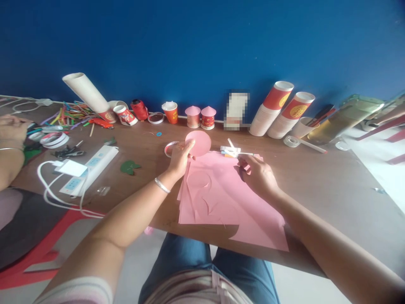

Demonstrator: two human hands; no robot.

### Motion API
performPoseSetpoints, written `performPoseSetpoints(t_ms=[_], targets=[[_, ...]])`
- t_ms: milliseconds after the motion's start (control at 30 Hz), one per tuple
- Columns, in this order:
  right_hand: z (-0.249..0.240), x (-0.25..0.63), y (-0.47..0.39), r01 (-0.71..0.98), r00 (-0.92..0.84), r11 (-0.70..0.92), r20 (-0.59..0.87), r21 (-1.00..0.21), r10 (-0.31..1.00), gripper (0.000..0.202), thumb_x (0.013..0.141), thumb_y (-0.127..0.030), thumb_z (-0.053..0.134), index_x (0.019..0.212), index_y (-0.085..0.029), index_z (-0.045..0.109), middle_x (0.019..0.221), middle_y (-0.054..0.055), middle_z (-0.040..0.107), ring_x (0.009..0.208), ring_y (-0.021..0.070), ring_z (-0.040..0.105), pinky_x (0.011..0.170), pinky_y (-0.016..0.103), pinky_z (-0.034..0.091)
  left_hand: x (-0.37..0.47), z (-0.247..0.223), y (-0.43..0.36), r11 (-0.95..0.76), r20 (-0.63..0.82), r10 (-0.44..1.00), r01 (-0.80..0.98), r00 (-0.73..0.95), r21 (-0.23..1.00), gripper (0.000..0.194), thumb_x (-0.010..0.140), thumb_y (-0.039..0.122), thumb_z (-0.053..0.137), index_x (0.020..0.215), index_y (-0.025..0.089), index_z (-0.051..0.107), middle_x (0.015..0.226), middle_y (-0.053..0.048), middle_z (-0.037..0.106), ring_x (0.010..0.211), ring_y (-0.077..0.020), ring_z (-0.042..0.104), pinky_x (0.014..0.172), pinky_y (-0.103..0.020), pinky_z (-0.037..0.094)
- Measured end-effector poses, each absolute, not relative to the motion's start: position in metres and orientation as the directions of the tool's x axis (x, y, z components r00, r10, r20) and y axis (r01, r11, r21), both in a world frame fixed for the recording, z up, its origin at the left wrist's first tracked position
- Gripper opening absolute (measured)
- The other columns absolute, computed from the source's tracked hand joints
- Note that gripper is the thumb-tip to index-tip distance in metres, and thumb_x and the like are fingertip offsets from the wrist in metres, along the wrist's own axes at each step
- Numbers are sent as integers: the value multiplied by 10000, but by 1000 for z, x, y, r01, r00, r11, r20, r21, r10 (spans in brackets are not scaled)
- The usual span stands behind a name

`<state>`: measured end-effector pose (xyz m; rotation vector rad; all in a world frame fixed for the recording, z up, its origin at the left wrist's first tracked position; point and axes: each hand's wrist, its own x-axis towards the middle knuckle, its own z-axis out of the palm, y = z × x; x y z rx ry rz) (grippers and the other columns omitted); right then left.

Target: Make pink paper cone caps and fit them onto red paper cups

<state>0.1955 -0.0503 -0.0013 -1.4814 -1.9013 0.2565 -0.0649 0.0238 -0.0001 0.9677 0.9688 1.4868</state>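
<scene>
A round pink paper disc (198, 143) is pinched by its lower left edge between the thumb and fingers of my left hand (181, 157). Pink paper sheets (218, 185) lie stacked in front of me, with cut circles and curved slits in the top one. Over the upper right of the stack, my right hand (257, 172) is closed, its fingers bent at a thin white stick; what they grip is partly hidden. Just left of those fingers lie several white pens or tubes (230, 149). Behind the disc stand two paper cups with pink cone roofs (193, 117).
At left are a power strip (91, 169) with white cables, green paper scraps (129, 167), tape rolls (54, 139) and another person's arm (11, 156). Stacked paper cups (274, 107) lean on the blue wall. A tape roll (291, 141) and a marker (313, 146) lie at right.
</scene>
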Motion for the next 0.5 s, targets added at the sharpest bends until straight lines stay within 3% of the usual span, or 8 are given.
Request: performPoseSetpoints(t_ms=[67, 133, 233, 400, 500], targets=[[1, 188, -51, 480, 8, 194, 225, -856, 974, 238, 862, -341, 698, 1079, -244, 676, 843, 32, 733, 756, 205, 665, 645, 335, 533, -62, 3, 17, -92, 93, 996, -216, -6, 972, 436, 716, 536, 876, 622, 176, 649, 581, 18, 544, 504, -116, 492, 469, -265, 424], [3, 179, -51, 176, 15, 41, 45, -983, 999, 368, 798, -436, 771, 1082, -240, 641, 854, 30, 736, 795, 214, 686, 667, 352, 559, -59, 5, 9, -107, 115, 992, -138, 57, 985, 446, 746, 548, 851, 617, 175, 644, 584, 21, 526, 528, -116, 475, 496, -262, 414], [4, 165, -52, -45, -40, -98, -96, -994, 995, 499, 713, -445, 844, 1109, -244, 616, 886, 16, 736, 819, 201, 691, 710, 340, 548, -53, 8, -1, -164, 172, 978, -70, 120, 984, 395, 793, 503, 826, 664, 163, 673, 632, 15, 552, 607, -117, 483, 567, -245, 396], [2, 158, -55, -116, -85, -140, -130, -983, 988, 467, 688, -421, 854, 1053, -252, 616, 811, -31, 686, 721, 159, 624, 653, 290, 466, -47, 6, -10, -189, 177, 956, 28, 234, 982, 309, 779, 443, 843, 771, 152, 739, 764, -26, 662, 723, -157, 549, 653, -256, 429], [-1, 162, -55, -119, -74, -130, -122, -984, 990, 435, 683, -424, 851, 1008, -253, 618, 749, -51, 641, 661, 140, 570, 620, 280, 426, -46, 4, -11, -165, 145, 957, 60, 253, 984, 301, 758, 429, 859, 772, 151, 745, 740, -22, 651, 705, -156, 536, 658, -259, 428]])
